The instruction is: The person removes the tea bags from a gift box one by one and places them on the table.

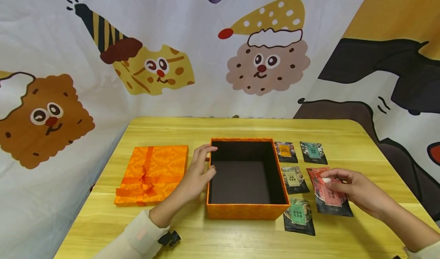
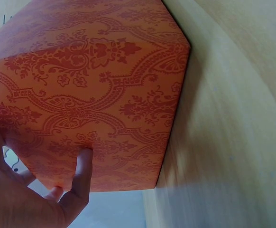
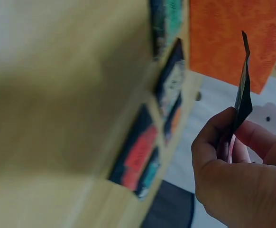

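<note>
My left hand (image 1: 197,173) rests against the left wall of an orange patterned box (image 1: 245,212), with fingertips at its rim. In the left wrist view one finger touches the box's outer side (image 2: 95,95). The box stands without its lid and shows a dark inside. Over on the right, my right hand (image 1: 359,188) pinches a thin packet (image 3: 243,97) between thumb and fingers, raised off the table. A red-labelled packet (image 3: 139,154) lies flat near it; the two overlap in the head view.
Left of the box lies its orange lid (image 1: 165,161) with a ribbon bow. Several flat packets lie right of the box, among them a green-labelled one (image 1: 298,217), a cream-labelled one (image 1: 294,180) and a teal-labelled one (image 1: 313,152). A cartoon-printed cloth (image 1: 206,102) hangs behind the table.
</note>
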`<state>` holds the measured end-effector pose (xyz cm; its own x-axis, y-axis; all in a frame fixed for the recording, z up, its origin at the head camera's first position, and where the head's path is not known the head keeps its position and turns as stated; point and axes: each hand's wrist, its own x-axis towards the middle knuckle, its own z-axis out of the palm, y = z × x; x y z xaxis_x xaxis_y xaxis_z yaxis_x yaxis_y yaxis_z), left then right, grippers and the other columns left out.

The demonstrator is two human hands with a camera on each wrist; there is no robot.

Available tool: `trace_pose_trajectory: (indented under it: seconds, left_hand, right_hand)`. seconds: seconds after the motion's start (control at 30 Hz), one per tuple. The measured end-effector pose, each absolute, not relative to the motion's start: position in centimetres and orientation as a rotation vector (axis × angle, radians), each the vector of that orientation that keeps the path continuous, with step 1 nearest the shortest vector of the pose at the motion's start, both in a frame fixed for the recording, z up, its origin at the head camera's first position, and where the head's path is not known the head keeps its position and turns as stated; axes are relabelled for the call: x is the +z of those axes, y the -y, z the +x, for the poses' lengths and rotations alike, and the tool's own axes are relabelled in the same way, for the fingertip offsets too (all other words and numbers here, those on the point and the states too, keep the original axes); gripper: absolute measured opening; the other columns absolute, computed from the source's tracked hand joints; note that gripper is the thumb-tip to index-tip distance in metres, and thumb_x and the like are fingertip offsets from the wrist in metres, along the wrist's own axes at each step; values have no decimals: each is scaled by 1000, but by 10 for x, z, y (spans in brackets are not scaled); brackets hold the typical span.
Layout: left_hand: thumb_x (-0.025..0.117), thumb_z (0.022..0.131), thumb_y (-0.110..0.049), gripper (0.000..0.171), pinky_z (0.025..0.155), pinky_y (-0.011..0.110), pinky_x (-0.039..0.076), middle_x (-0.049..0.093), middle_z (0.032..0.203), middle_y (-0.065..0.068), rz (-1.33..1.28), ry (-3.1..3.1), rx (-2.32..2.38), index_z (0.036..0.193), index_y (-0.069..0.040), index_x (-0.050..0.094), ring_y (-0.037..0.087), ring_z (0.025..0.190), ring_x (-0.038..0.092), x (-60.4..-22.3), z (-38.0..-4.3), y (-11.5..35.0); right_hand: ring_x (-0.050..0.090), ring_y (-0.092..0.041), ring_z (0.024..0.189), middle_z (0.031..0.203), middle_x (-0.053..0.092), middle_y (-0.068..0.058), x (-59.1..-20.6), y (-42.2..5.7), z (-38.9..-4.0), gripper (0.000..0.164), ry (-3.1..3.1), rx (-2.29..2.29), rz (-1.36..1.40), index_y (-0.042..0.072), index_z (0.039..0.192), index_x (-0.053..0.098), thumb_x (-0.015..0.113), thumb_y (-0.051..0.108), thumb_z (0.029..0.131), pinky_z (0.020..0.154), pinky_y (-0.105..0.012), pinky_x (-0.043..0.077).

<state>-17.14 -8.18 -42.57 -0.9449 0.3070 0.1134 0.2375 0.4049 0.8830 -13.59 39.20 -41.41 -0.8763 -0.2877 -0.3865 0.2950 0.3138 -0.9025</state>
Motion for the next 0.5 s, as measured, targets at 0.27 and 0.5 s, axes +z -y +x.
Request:
trace_pose_trajectory:
  seconds: [0.27, 0.5]
  left_hand:
    - [54, 97, -10, 56, 96, 51, 46, 21, 165, 8, 503, -2582, 1609, 152, -14, 42, 35, 126, 47, -427, -171, 81]
    - [54, 98, -10, 56, 90, 45, 47, 21, 165, 7, 495, -2573, 1608, 152, -16, 41, 33, 125, 45, -426, -171, 82]
  right_hand:
    - [66, -20, 94, 115, 62, -5, -444, -408, -121, 26, -2010, -1529, 34, 8, 129, 64, 60, 10, 103, 77, -38, 59]
    - [59, -19, 89, 119, 58, -11, -453, -414, -113, 37, -2194, -1340, 96, -5, 131, 57, 67, 13, 99, 70, -36, 55]
